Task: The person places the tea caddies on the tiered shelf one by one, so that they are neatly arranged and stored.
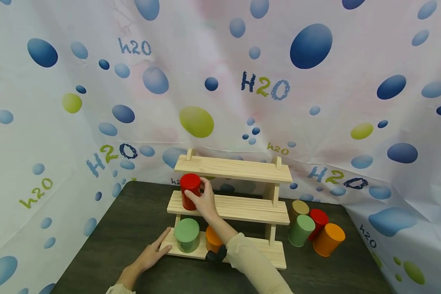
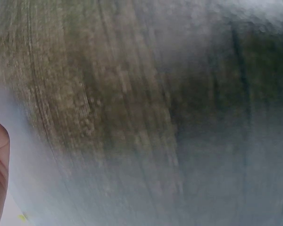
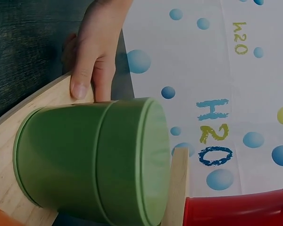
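A white backdrop (image 1: 220, 65) printed with bubbles and "H2O" lettering rises behind a dark table (image 1: 106, 228), on which stands a three-tiered wooden shelf (image 1: 250, 209). The person's left hand (image 1: 150, 255) rests at the left end of the bottom tier with its fingers extended, beside the green canister. The right hand (image 1: 205, 201) reaches across, thumb and fingers grasping the sides of a red canister (image 1: 190, 194) at the left end of the middle tier. That canister is upright, its long axis vertical and its closed top facing up. Below it the green canister (image 3: 75, 157) stands upright and lidded on the bottom tier, next to an orange canister (image 1: 212, 241) partly covered by the right forearm. On the table to the right of the shelf, a tan canister (image 1: 300, 207), a second red canister (image 1: 319, 218), a second green canister (image 1: 300, 232) and a second orange canister (image 1: 328, 240) stand clustered, closed ends up. The contents of all the canisters are hidden.
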